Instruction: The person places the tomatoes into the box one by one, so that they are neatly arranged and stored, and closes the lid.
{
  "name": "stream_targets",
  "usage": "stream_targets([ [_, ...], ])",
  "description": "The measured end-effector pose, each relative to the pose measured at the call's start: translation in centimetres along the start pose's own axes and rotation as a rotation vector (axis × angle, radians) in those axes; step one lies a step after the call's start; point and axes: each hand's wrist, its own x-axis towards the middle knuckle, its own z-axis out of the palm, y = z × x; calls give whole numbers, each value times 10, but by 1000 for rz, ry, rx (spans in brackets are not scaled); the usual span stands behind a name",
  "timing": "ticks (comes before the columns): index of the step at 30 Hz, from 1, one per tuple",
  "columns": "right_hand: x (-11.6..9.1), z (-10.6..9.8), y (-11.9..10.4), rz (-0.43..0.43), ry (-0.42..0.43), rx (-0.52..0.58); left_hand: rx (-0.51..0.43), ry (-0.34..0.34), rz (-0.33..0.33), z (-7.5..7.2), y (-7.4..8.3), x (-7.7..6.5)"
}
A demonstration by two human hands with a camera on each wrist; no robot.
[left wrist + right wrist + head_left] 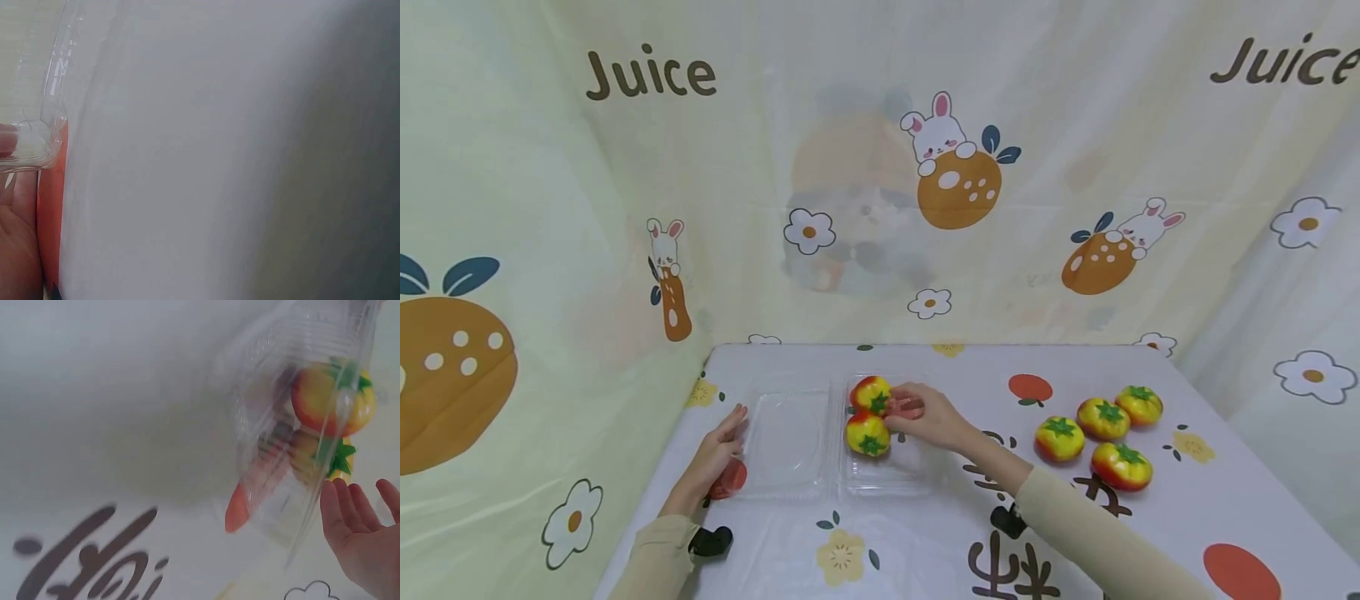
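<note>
A clear plastic clamshell box (pixel 887 483) lies unfolded on the table. Two red-and-yellow toy fruits with green leafy tops sit in its right half, a rear fruit (pixel 867 388) and a front fruit (pixel 865 435). My right hand (pixel 928 417) is beside them, fingertips right at their right side. In the right wrist view its fingers (pixel 353 515) are spread from the thumb with nothing between. My left hand (pixel 718 454) lies along the outer edge of the left half (pixel 786 442), fingers fairly straight; a fingertip (pixel 7 140) shows through the plastic in the left wrist view.
To the right stand several more such fruits: a near-left fruit (pixel 1060 439), a middle fruit (pixel 1103 418), a far fruit (pixel 1139 405) and a front fruit (pixel 1122 466). A printed cloth (pixel 940 550) covers the table, and a curtain (pixel 865 50) hangs behind it.
</note>
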Motion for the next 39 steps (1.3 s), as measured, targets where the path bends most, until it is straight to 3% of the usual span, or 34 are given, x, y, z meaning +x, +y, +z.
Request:
stream_targets([
  [10,-25,-39,10,-11,41,-58,-8,7,-20,2,-3,-4],
  [18,-57,-85,36,44,191,-84,-32,-1,-33,6,-6,-3],
  [22,-72,-106,49,64,225,-109,-16,11,-38,4,-5,-1],
  [39,-130,-168,93,263,275,-167,-23,12,-37,2,-2,3],
])
